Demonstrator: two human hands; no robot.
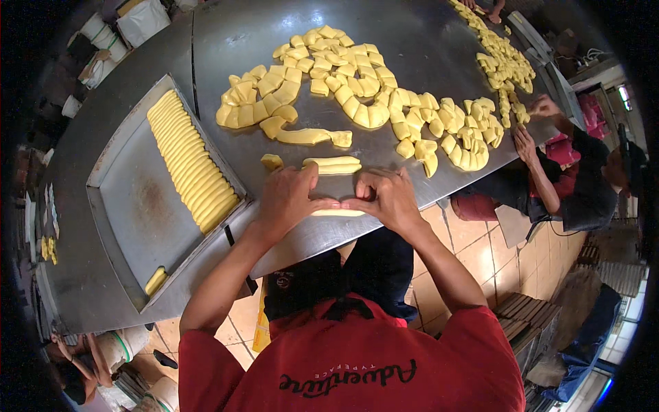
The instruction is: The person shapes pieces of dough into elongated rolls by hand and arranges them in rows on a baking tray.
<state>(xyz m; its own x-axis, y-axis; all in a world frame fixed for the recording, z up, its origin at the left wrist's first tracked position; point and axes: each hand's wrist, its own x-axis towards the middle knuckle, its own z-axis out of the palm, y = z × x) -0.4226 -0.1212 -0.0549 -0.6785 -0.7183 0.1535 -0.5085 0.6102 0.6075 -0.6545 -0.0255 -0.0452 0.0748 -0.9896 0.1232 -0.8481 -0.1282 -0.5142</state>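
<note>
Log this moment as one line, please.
left hand, right hand: thumb to thumb at near dough strip | beyond: two dough strips | left: metal tray holding dough sticks

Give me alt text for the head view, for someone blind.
A person's left hand and right hand meet thumb to thumb over a yellow dough strip on a metal table. Dough pieces lie beyond; a tray at left holds dough rolls.

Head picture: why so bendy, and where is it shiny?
Head view: the fisheye lens bends straight edges near the dark rim; head view: pale glare marks the grey metal table towards the top; head view: the lined-up slim yellow dough rolls look fairly clear.
</note>
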